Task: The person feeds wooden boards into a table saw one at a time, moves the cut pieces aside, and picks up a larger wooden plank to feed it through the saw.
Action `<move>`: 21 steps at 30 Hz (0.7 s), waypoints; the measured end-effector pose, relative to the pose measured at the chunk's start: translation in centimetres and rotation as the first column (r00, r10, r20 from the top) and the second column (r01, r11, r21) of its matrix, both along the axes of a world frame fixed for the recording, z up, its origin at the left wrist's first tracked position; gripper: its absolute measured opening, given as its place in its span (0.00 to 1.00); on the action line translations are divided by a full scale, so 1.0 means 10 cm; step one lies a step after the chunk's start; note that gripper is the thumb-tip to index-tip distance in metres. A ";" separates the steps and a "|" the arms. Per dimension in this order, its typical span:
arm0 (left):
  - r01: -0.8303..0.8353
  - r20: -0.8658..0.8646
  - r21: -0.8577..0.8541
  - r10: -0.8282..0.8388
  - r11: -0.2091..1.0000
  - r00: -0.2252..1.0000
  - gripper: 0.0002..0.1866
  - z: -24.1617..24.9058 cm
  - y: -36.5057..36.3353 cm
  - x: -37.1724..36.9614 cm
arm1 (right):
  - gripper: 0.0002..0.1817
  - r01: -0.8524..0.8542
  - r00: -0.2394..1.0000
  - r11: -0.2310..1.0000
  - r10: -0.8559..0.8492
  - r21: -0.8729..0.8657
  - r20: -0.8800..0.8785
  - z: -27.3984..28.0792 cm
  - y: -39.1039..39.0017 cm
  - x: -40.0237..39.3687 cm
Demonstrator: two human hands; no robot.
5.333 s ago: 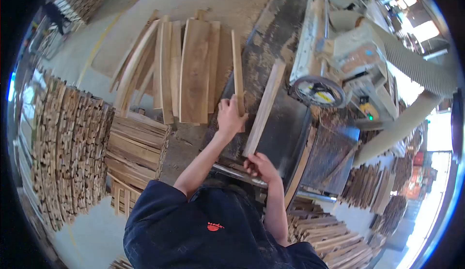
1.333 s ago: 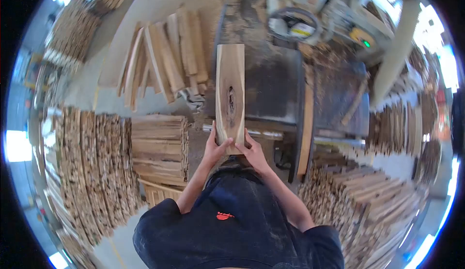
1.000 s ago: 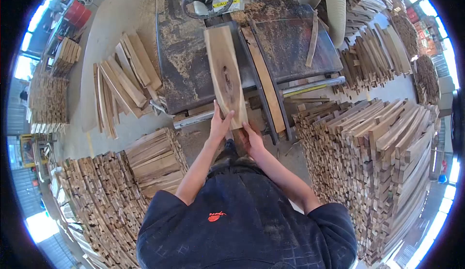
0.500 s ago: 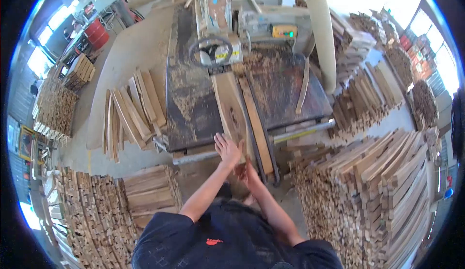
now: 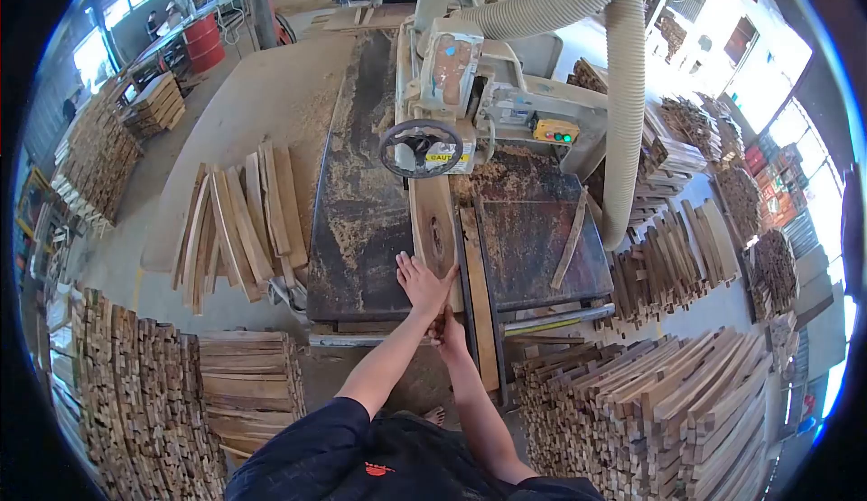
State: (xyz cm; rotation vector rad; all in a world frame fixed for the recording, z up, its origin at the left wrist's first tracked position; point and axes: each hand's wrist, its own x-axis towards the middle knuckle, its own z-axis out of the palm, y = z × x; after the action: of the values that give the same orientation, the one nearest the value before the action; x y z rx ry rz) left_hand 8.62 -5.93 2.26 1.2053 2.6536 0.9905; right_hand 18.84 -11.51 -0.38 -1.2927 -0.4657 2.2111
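Wooden board [image 5: 436,235] lies lengthwise on the table [image 5: 361,230], running from the near edge toward the saw. Left hand [image 5: 423,282] presses flat, fingers spread, on its near end; right hand [image 5: 448,328] sits just behind, its grip hidden.

A wooden board [image 5: 435,230] with a dark knot is lain flat on the saw's worktop [image 5: 361,230], its far end under the handwheel [image 5: 421,147]. The left hand [image 5: 423,284] is pressed flat on its near end; the right hand [image 5: 449,331] is set against the near edge. Loose boards [image 5: 239,226] are piled on the floor at the left.
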 end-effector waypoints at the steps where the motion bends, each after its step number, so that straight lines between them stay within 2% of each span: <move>1: -0.009 0.028 -0.003 0.009 1.000 1.000 0.60 0.02 0.06 -0.04 | 0.23 0.014 1.000 0.999 -0.014 0.044 0.004 -0.01 0.07 -0.06; 3: -0.011 0.024 -0.004 0.011 1.000 1.000 0.60 -0.05 0.16 -0.09 | 0.23 0.027 0.999 0.997 -0.028 0.067 0.017 0.05 0.11 -0.13; 7: 0.019 0.009 0.012 -0.019 1.000 1.000 0.59 -0.08 0.41 -0.27 | 0.23 0.062 0.997 0.997 -0.060 -0.050 0.046 0.06 0.44 -0.31; 9: 0.013 0.056 0.027 -0.015 1.000 0.998 0.57 -0.03 0.60 -0.37 | 0.23 0.025 0.997 1.000 -0.026 0.019 0.070 0.10 0.68 -0.44; 11: 0.011 0.041 0.015 -0.012 1.000 0.999 0.53 0.07 0.84 -0.51 | 0.23 -0.002 0.997 1.000 0.002 0.002 0.082 0.14 0.97 -0.62; 13: 0.025 0.129 0.102 -0.038 0.994 0.991 0.47 0.27 0.94 -0.65 | 0.23 0.119 0.953 0.982 -0.155 0.148 0.259 0.05 1.01 -0.78; 14: 0.024 0.193 0.146 -0.053 0.989 0.980 0.46 0.33 0.98 -0.73 | 0.24 0.133 0.964 0.972 -0.172 0.192 0.204 0.02 1.08 -0.81; 15: -0.042 0.240 0.252 -0.020 0.967 0.971 0.39 0.28 1.09 -0.76 | 0.24 0.151 0.972 0.964 -0.185 0.219 0.143 -0.02 1.13 -0.83; 16: -0.107 0.274 0.357 0.006 0.928 0.962 0.32 0.15 1.16 -0.88 | 0.24 0.139 0.978 0.981 -0.157 0.135 0.136 -0.12 1.26 -0.81; 17: -0.164 0.288 0.330 0.067 0.930 0.955 0.32 -0.02 1.09 -1.10 | 0.24 0.135 0.982 0.989 -0.141 0.061 0.125 -0.20 1.41 -0.79; 19: 0.124 0.272 0.453 -0.269 0.883 0.924 0.18 -0.20 1.14 -1.48 | 0.24 0.135 0.984 0.991 -0.133 -0.008 0.119 -0.06 1.62 -0.86; 21: 0.046 0.040 0.393 -0.067 0.919 0.997 0.12 0.15 0.70 -2.04 | 0.24 0.123 0.975 0.992 -0.121 -0.001 0.185 0.12 1.64 -0.93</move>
State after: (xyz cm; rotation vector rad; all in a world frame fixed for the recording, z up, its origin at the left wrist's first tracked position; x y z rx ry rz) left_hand -11.78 1.09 3.74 1.2878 2.4345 1.5744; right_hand 9.57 4.94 0.78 -1.4997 -0.4291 2.0062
